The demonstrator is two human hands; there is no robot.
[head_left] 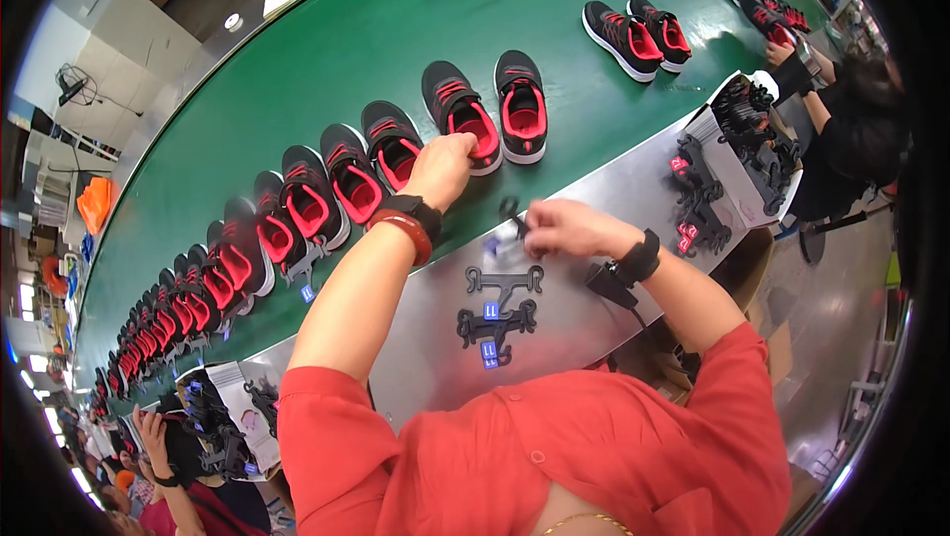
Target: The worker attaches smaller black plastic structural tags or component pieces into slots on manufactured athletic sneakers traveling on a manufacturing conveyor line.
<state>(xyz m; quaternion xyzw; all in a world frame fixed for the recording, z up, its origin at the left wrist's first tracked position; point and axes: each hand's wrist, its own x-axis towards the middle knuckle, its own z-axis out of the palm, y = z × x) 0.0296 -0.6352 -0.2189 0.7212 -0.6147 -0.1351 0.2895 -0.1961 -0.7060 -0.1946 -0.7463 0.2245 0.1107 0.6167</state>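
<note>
A white boxy structure (129,51) is standing beyond the long green-topped worktable (327,61); smooth grey floor (826,298) is spreading in front of it.

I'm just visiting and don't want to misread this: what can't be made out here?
All in the head view:
Right hand: the black hanger it holds is blurred, as is the blue-white tag beside it.
Left hand: its back hides some fingers, so its hold on the black-and-red shoe is unclear.
Far-left shoe row: too small, overlapping to count.
</note>
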